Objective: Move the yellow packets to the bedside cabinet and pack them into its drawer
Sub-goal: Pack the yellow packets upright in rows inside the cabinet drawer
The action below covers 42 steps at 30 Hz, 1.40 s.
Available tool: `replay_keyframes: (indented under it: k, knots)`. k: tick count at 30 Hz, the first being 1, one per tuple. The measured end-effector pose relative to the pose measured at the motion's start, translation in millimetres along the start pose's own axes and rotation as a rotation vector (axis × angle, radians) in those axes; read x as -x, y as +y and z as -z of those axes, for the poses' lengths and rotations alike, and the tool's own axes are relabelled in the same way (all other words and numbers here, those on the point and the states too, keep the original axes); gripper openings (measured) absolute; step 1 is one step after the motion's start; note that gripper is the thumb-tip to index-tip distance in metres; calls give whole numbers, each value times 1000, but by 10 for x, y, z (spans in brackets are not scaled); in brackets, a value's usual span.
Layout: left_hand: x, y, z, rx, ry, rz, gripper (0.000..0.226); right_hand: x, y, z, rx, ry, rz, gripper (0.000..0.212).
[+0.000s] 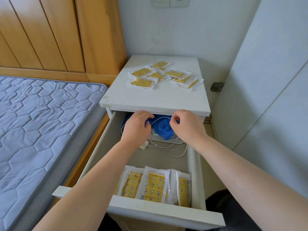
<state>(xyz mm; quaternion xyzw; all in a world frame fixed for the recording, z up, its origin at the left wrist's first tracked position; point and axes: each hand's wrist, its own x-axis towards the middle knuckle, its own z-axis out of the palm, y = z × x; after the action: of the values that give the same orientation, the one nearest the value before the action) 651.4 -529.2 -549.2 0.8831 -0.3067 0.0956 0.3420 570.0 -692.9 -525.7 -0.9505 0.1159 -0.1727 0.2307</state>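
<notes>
Both grips work at the back of the open drawer (166, 212), under the front edge of the cabinet (150, 97) top. The left grip (136, 124) curls its fingers over a blue bundle (162, 129). The right grip (185, 125) presses thumb and forefinger together at the bundle's right edge; I cannot tell what they pinch, if anything. A white cable (175, 147) lies loose just in front of the bundle. The loose packets (143, 83) lie flat on the rear half of the cabinet top, above and beyond both grips, with most long axes running roughly left to right. The left grip is nearer the left group, the right grip nearer the right group. The packed packets (154, 184) stand on edge at the drawer front, between my forearms. I judge that the next reach goes up and forward.
</notes>
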Motion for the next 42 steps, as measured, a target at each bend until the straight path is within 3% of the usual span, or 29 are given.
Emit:
replay_keyframes:
  k: [4, 8, 10, 12, 18, 23, 30, 34, 37, 42]
  knots:
    - [-267, 66, -2, -45, -33, -21, 38, -281, 98, 70, 58, 52, 52, 22]
    - [-486, 53, -103, -277, -179, -2, 36, -589, 259, 57, 51, -88, -154, 53]
    - [-583, 60, -150, -443, -173, -29, 33, -728, 360, 38, 102, -105, -232, 61]
    - [-702, 89, -155, -443, -161, 1, 34, -854, 443, 15, 147, -98, -294, 67]
    - [-1090, 0, -226, -491, -299, 85, 49, -1169, 537, -96, 258, -62, -363, 73]
    - [-1261, -189, -254, -605, -452, 15, 59, -1405, 629, -101, 267, -68, -334, 71]
    - [-1427, -285, -261, -496, -367, 179, 78, -1554, 727, -155, 337, -105, -290, 57]
    - [-1457, -296, -306, -453, -310, 225, 74, -1474, 686, -188, 271, 135, -101, 41]
    - [-1454, -295, -305, -426, -222, 209, 67, -1472, 698, -185, 144, 300, -28, 44]
    - [-1433, -287, -286, -442, -163, 179, 62, -1516, 740, -216, 289, 19, -104, 42]
